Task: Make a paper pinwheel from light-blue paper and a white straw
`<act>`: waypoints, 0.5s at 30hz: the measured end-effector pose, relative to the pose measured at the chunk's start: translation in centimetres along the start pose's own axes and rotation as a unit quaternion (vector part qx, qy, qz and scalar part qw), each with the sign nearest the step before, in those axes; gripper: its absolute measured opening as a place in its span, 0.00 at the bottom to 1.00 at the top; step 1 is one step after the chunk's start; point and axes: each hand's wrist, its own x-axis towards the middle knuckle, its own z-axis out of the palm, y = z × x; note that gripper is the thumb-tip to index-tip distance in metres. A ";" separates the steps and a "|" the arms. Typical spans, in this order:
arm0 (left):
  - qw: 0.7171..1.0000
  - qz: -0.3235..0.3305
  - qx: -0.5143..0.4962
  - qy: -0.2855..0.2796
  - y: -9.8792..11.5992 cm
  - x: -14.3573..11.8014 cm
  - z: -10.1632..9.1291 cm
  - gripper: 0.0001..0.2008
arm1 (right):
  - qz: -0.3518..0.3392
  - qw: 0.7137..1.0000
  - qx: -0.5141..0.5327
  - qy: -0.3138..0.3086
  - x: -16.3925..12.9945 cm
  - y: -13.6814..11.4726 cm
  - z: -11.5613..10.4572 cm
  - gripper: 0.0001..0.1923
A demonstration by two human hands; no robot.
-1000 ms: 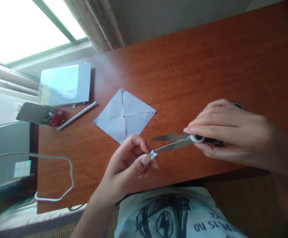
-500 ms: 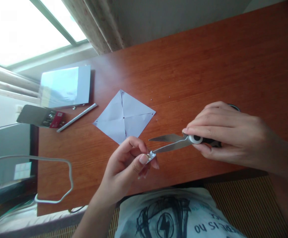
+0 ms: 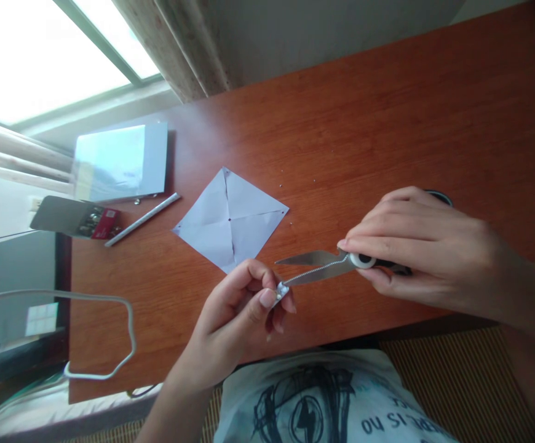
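white cable (image 3: 132, 326) curving at left; curtain (image 3: 175, 49) beside bright window (image 3: 41, 55)

A white garment (image 3: 341, 394) bears a black lightning-bolt print (image 3: 306, 419).

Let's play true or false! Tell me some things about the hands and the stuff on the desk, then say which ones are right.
1. The right hand holds the scissors. True.
2. The scissors are closed. False: they are open.
3. The left hand pinches a small white piece. True.
4. A pale stick and a white paper lie on the desk. True.
5. The white paper is round. False: it has four corners.
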 end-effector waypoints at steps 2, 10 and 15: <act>1.000 -0.001 0.003 -0.003 -0.1 0.0 0.0 0.07 | -0.005 1.000 -0.004 -0.003 0.0 0.0 -0.2 0.08; 0.996 0.011 0.088 -0.002 -0.2 -0.4 0.2 0.05 | -0.023 0.999 -0.039 -0.027 0.3 -0.2 -1.2 0.09; 0.972 0.040 0.233 -0.002 -0.1 -0.5 0.1 0.06 | -0.034 0.997 -0.057 -0.046 0.6 -0.6 -2.3 0.07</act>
